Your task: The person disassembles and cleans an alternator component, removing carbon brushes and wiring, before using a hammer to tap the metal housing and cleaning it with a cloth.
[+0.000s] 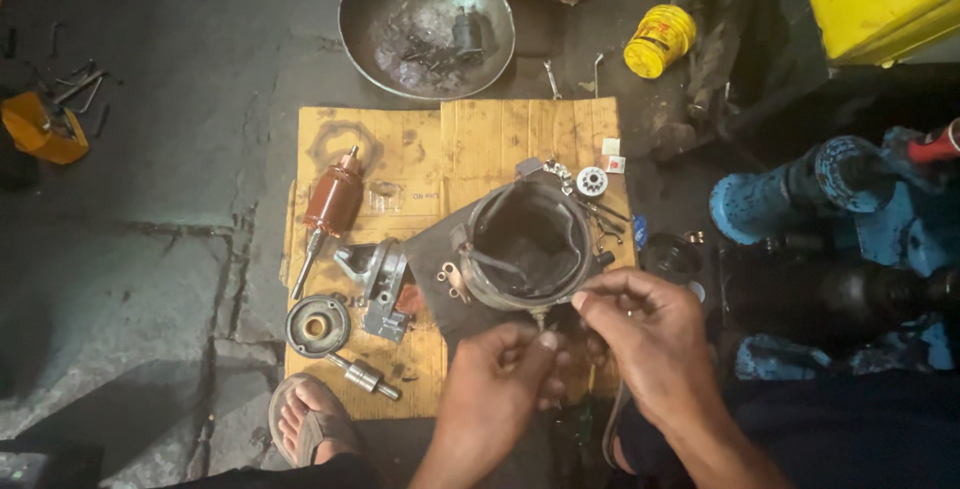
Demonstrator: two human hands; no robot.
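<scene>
Oil-stained cardboard [480, 139] on a workshop floor carries a starter motor housing [525, 244], open end up, just beyond both hands. Left hand [495, 389] and right hand [645, 334] pinch its near rim; an armature [333, 204] lies well left.

Dim scene, light pooled on the central cardboard sheet [450, 159]; corners sink into shadow, edges slightly soft.

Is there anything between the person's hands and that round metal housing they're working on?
Nothing visible. Both the left hand and right hand are right at the near rim of the housing, fingertips pinching something small there.
</scene>
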